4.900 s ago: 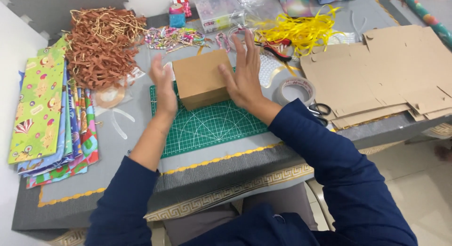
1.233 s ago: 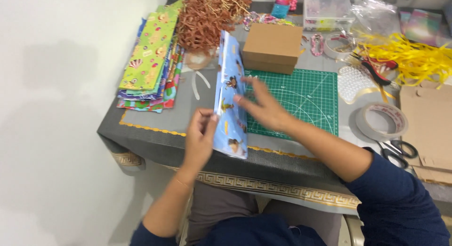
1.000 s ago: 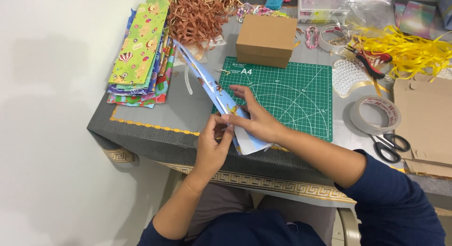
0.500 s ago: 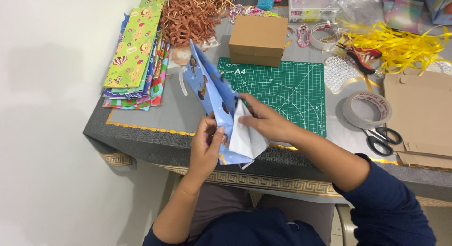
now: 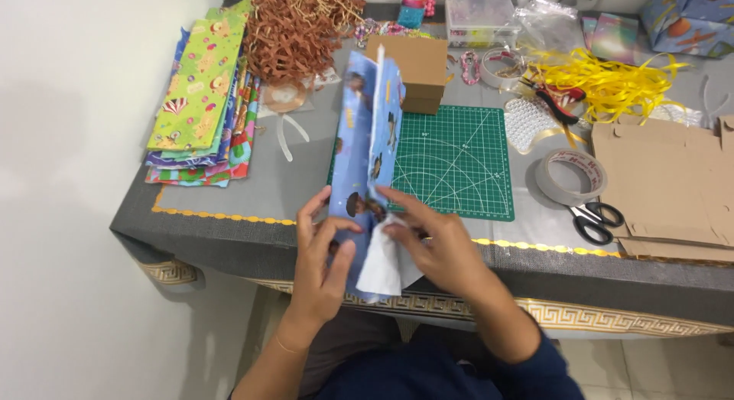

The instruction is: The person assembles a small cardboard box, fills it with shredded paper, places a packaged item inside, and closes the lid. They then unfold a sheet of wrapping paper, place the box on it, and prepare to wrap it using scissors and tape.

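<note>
Both hands hold a folded blue wrapping paper [image 5: 365, 170] upright over the near edge of the bench [image 5: 229, 187]: left hand [image 5: 321, 266] grip closed on it, right hand [image 5: 440, 243] pinching its white inner side. Behind lies a green cutting mat [image 5: 451, 163], then a cardboard box [image 5: 417, 71].

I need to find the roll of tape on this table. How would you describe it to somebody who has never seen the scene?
Start at the green cutting mat in the middle of the grey table. Just right of the mat lies the tape roll, flat on its side, directly above the black-handled scissors. It is a wide beige ring with an open centre, unlike the brown cardboard sheets further right.
</note>
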